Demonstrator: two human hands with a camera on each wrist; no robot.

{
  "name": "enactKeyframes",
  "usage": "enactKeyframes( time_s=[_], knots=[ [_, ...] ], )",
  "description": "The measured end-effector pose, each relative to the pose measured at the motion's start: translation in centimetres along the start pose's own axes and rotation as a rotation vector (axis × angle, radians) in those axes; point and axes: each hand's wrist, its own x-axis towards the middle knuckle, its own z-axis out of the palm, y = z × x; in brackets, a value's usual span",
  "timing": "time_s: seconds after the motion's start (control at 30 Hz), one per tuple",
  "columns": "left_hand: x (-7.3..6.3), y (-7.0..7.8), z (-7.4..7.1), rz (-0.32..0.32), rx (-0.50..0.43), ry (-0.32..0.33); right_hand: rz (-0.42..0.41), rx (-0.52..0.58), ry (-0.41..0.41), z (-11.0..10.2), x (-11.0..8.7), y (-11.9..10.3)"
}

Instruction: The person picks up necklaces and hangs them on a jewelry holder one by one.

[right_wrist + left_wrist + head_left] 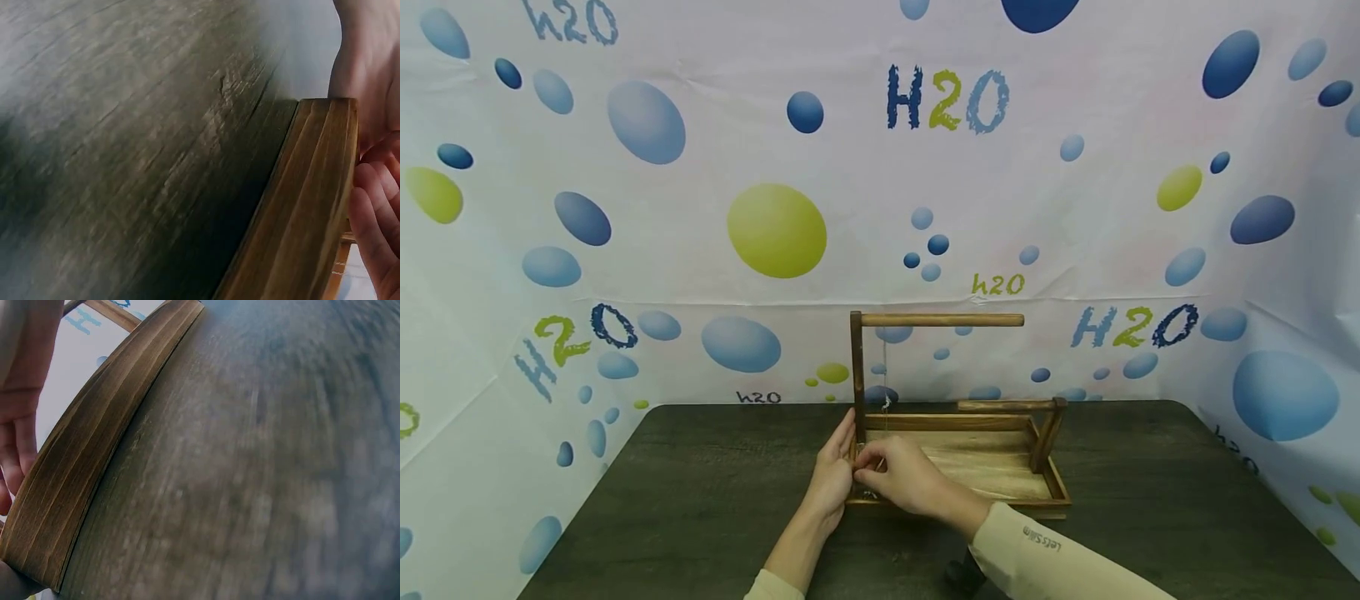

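Note:
A wooden jewelry stand (1051, 503) has a shallow tray, a tall post with a crossbar at its left and a lower one at its right. From the tall crossbar hangs a thin silvery necklace (886, 402), its lower part hidden. At the tray's left end, the thumb and forefinger of my right hand (906, 475) pinch what looks like a thin silvery chain (868, 495), mostly covered by the fingers. My left hand (832, 479) rests along the outside of that end, fingers straight beside the post. In the right wrist view, my right fingers (374, 215) curl over the tray's front wall (312, 169).
The stand sits on a dark wood-grain table (737, 467). A small black object (964, 575) lies near the front edge, partly behind the right sleeve (1052, 554). Behind rises a white curtain (857, 167) printed with blue and green bubbles.

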Motion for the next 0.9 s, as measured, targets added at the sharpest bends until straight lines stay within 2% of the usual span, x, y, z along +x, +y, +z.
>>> enactKeyframes(
  time_s=[0.17,0.5,0.9],
  knots=[
    [0.1,0.0,0.0,0.012,0.009,-0.010,0.018,-0.009,0.005,0.2,0.0,1.0],
    [0.0,-0.1,0.0,0.002,0.017,-0.007,0.090,0.033,-0.043,1.0,-0.2,2.3],
    [0.1,-0.2,0.1,0.018,0.008,-0.011,0.130,-0.026,-0.084,1.3,0.2,2.2]
  ],
)
